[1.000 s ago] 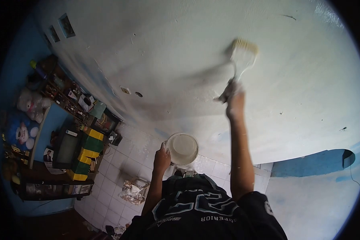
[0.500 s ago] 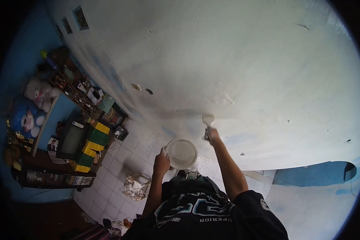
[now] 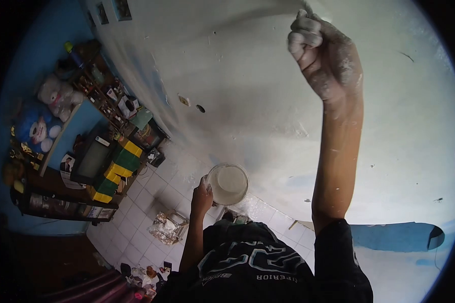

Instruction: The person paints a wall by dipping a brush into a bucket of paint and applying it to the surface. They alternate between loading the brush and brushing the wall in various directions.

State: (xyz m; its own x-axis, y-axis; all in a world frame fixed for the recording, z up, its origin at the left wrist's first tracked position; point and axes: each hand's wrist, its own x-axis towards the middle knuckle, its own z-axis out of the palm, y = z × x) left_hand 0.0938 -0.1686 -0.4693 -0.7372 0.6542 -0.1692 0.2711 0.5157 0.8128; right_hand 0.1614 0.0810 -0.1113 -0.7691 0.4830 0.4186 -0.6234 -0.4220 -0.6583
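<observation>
My left hand [image 3: 202, 197] grips the rim of a round pale tub [image 3: 243, 194] at its left side. Inside the tub, whitish material shows, with a paler round patch at the middle. My right hand [image 3: 321, 53], smeared with white residue, is raised high near the top of the view, close to the wall [image 3: 258, 91]. Its fingers are curled round a putty knife [image 3: 307, 6], of which only a small grey part shows past the fingers; the rest is hidden by the hand or out of view.
A small white-spattered stool [image 3: 169, 227] stands on the tiled floor [image 3: 136, 237]. To the left are a television [image 3: 93, 161], yellow-and-green boxes [image 3: 117, 171], stuffed toys [image 3: 58, 96] and crowded shelves. The wall carries a socket [image 3: 184, 100] and a dark hole [image 3: 200, 108]. Clutter lies at lower left.
My right hand has swung up from low on the wall to the top of the view, with the putty knife in it. My left hand and the tub have stayed nearly in place.
</observation>
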